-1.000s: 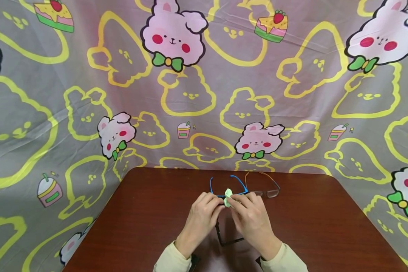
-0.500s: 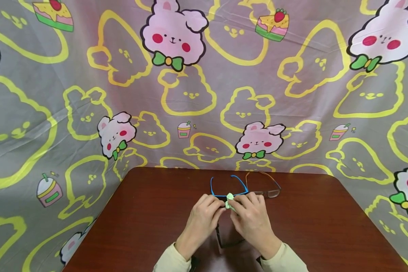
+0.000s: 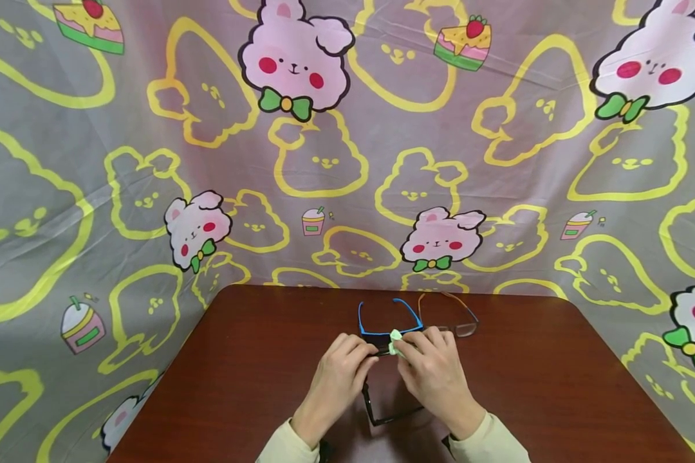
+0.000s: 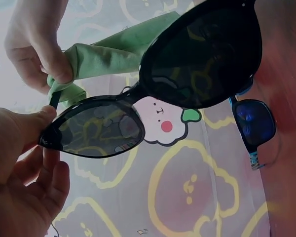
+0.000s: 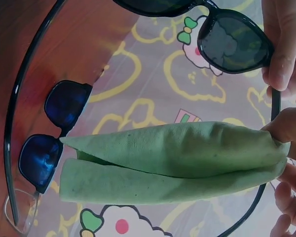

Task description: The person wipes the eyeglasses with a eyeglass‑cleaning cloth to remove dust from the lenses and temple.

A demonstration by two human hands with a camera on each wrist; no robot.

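Note:
Black sunglasses (image 4: pixel 98 127) with dark lenses hang under the hands, above the table. My left hand (image 3: pixel 337 381) pinches them at the frame corner by the hinge, seen also in the left wrist view. My right hand (image 3: pixel 437 374) pinches a folded light green cloth (image 5: pixel 167 160) round one temple arm (image 5: pixel 276 104) of the sunglasses. Most of the cloth hangs loose past the fingers in the right wrist view. The cloth hides the stretch of arm inside it. The other temple arm (image 5: pixel 11 108) sticks out free.
Blue-framed sunglasses (image 3: pixel 390 333) lie on the brown table (image 3: pixel 266 360) just beyond the hands. Right of them lie clear-lensed glasses (image 3: pixel 466 330) with brownish arms. A cartoon-patterned cloth (image 3: pixel 347 148) hangs behind and at both sides.
The green cloth has shifted slightly to the right with my right hand. My left hand has moved a little left, and a short length of black arm now shows between the hands.

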